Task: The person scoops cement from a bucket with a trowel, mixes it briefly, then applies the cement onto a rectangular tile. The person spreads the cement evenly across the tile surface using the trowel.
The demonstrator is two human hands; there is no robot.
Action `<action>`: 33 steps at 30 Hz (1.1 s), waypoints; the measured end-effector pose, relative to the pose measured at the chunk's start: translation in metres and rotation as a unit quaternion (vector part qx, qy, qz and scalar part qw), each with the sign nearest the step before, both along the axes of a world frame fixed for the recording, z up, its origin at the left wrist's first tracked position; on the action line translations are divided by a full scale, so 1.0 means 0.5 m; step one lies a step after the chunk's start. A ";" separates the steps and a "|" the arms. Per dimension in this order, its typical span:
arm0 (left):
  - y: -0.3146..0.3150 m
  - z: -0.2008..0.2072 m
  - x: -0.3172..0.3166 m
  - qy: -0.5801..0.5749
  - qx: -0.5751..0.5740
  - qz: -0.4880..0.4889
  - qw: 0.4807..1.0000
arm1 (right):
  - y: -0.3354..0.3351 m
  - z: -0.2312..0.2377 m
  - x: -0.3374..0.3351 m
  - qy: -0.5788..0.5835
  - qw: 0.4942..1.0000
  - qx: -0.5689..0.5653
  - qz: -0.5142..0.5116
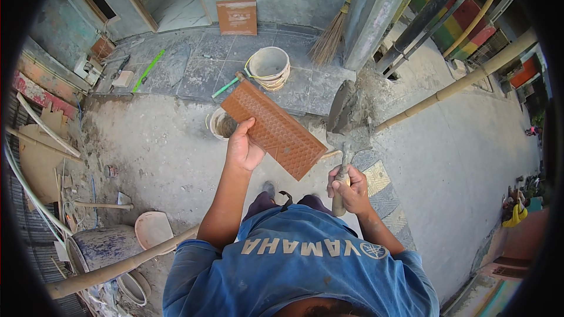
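Note:
My left hand (244, 148) grips a rectangular terracotta tile (276, 129) by its near edge, with the thumb on top. The tile is held tilted in the air, its face of small raised dimples turned up. Closed around the handle of a trowel (339, 204), my right hand (351, 189) is at the tile's right. Grey wet mortar (343, 105) covers the blade, which points away from me. Beyond the tile, partly hidden by it, a small bucket (212, 132) has grey mortar inside.
On the dark tiled step stand a white bucket (276, 82), a green-handled hammer (226, 87) and a bright green bar (148, 70). A broom (335, 32) and another terracotta tile (237, 17) lean at the wall. Bamboo poles (458, 82) slant across right and lower left, near a blue drum (108, 246).

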State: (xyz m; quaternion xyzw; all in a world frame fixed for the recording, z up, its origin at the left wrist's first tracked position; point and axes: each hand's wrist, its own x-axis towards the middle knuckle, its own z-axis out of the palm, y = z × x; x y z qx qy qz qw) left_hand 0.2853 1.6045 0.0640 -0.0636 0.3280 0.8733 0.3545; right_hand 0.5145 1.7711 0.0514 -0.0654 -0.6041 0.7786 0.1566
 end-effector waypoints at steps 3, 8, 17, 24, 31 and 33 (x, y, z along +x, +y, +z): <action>-0.005 -0.019 0.003 -0.074 0.110 0.049 0.990 | 0.033 -0.006 0.001 -0.003 1.000 -0.022 -0.015; 0.015 -0.039 0.011 -0.021 0.159 0.088 0.983 | 0.053 -0.003 -0.006 -0.018 0.999 -0.042 -0.020; 0.018 0.003 -0.039 0.038 0.260 0.043 0.964 | 0.083 0.017 -0.015 -0.015 0.999 -0.017 -0.037; 0.024 0.024 -0.042 0.139 0.193 0.005 0.971 | 0.118 0.028 0.002 -0.008 0.997 -0.018 -0.074; 0.056 0.005 -0.036 0.074 0.218 -0.018 0.973 | 0.105 0.017 0.018 -0.021 0.995 -0.020 -0.095; 0.082 -0.001 -0.018 0.011 0.251 -0.017 0.968 | 0.100 0.019 0.003 -0.030 0.993 -0.015 -0.115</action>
